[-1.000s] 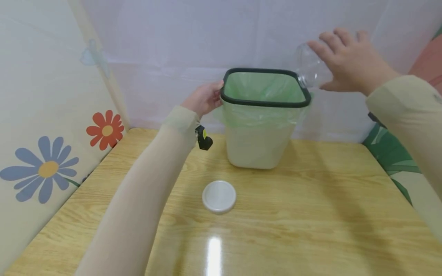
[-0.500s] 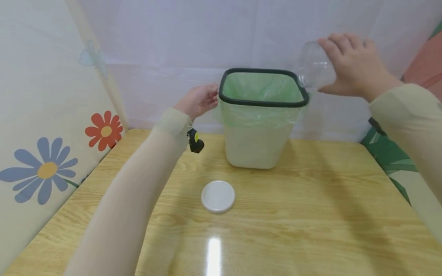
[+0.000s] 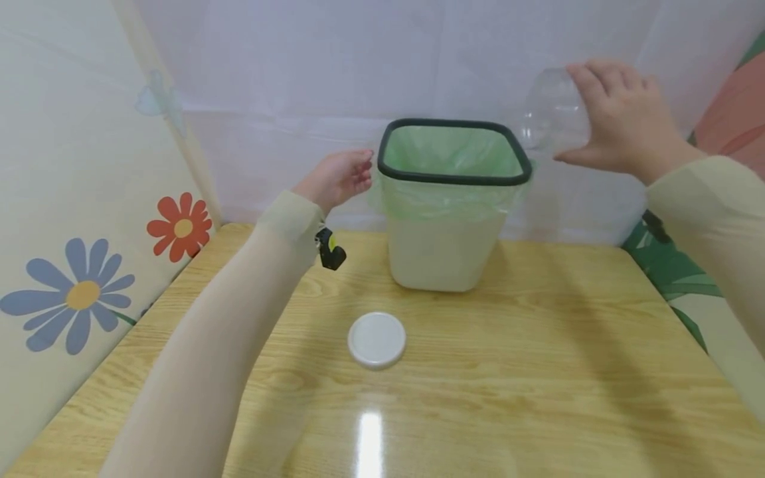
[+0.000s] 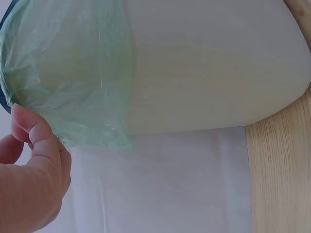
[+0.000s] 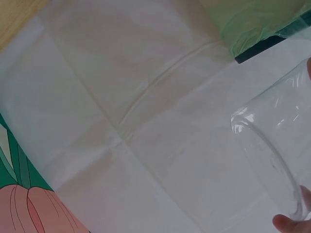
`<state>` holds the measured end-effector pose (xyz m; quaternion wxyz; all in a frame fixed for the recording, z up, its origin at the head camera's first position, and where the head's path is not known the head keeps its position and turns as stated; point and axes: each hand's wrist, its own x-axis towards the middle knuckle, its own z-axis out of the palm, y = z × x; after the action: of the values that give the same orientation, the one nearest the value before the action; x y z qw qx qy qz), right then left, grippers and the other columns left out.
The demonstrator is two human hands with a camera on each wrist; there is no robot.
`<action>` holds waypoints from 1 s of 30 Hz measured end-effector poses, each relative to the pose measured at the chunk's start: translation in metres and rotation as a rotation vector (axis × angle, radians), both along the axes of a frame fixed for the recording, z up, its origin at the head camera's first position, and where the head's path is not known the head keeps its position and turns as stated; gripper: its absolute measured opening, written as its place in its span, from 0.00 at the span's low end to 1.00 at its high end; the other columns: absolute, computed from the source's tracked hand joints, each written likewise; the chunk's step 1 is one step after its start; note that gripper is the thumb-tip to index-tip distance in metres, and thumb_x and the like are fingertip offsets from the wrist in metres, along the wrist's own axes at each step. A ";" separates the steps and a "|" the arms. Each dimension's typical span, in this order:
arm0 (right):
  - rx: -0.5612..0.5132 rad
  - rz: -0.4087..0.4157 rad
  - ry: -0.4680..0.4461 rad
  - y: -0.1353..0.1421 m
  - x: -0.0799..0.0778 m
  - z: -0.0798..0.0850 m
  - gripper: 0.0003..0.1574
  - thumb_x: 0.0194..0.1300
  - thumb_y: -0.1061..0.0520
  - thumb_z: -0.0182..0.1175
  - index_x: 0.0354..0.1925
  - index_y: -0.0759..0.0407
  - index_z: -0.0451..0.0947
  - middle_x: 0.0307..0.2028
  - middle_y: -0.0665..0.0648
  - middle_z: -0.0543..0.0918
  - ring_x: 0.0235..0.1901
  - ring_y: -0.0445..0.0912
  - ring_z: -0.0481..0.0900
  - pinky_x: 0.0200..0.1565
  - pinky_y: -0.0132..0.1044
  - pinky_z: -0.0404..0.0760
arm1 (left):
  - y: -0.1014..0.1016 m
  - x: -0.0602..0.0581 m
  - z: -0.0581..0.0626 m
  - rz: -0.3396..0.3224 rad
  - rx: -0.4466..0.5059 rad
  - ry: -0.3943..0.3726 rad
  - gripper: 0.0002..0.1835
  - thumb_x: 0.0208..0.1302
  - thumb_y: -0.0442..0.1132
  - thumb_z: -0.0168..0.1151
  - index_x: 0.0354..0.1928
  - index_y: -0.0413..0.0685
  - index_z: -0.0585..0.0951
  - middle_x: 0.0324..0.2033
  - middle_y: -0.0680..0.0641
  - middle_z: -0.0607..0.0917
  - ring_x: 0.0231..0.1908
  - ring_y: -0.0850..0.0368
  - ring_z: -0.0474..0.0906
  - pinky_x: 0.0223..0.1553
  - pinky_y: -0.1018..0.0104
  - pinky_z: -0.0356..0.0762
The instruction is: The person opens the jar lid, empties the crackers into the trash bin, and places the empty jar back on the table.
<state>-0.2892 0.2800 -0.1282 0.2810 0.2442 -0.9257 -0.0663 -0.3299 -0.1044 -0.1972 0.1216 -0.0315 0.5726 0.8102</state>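
My right hand (image 3: 630,116) grips a clear jar (image 3: 551,113), tilted on its side in the air just right of the bin's rim. In the right wrist view the jar (image 5: 279,131) looks see-through, with fingers at its edge. A cream trash bin (image 3: 442,249) stands at the back of the table, lined with a green plastic bag (image 3: 454,199) under a dark rim ring (image 3: 451,178). Left of that rim, my left hand (image 3: 337,176) hovers with loosely curled fingers, holding nothing. Its index fingertip (image 4: 20,111) shows close to the bag in the left wrist view.
A round white lid (image 3: 376,338) lies on the wooden table (image 3: 508,372) in front of the bin. A pale sheet (image 3: 323,66) hangs behind the table, and a flower-printed panel (image 3: 72,172) borders the left side.
My left hand has let go of the bin's rim and drawn back left. The right hand has moved the jar slightly right, away from the rim.
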 end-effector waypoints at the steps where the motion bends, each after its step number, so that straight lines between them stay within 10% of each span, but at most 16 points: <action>1: -0.008 -0.003 0.000 0.001 0.000 0.000 0.73 0.44 0.49 0.77 0.74 0.65 0.43 0.67 0.75 0.55 0.66 0.70 0.53 0.58 0.73 0.58 | 0.000 0.001 0.000 -0.002 -0.001 0.001 0.14 0.74 0.35 0.49 0.58 0.39 0.71 0.26 0.50 0.71 0.24 0.61 0.67 0.26 0.74 0.72; 7: -0.024 -0.019 -0.004 0.005 0.004 -0.002 0.72 0.46 0.50 0.77 0.74 0.65 0.42 0.68 0.76 0.53 0.67 0.71 0.51 0.62 0.70 0.54 | -0.001 0.002 0.001 0.007 -0.004 -0.002 0.06 0.74 0.35 0.51 0.48 0.42 0.74 0.27 0.50 0.71 0.25 0.61 0.68 0.26 0.74 0.73; 18: -0.036 -0.001 0.051 0.010 0.010 -0.010 0.73 0.43 0.51 0.77 0.74 0.65 0.43 0.67 0.75 0.56 0.64 0.72 0.55 0.59 0.71 0.58 | -0.001 0.009 0.000 0.005 -0.018 0.014 0.22 0.74 0.36 0.51 0.66 0.39 0.65 0.30 0.49 0.71 0.26 0.61 0.68 0.27 0.74 0.73; 30: -0.084 0.002 0.056 0.016 0.014 -0.016 0.71 0.41 0.52 0.77 0.73 0.65 0.45 0.66 0.76 0.57 0.63 0.73 0.57 0.60 0.71 0.57 | -0.009 0.019 -0.005 0.002 -0.040 0.029 0.04 0.73 0.37 0.52 0.44 0.44 0.72 0.31 0.49 0.72 0.27 0.61 0.69 0.29 0.73 0.75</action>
<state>-0.2751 0.2959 -0.1446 0.3168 0.2310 -0.9193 -0.0337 -0.3114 -0.1139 -0.2024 0.1117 -0.0227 0.5905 0.7990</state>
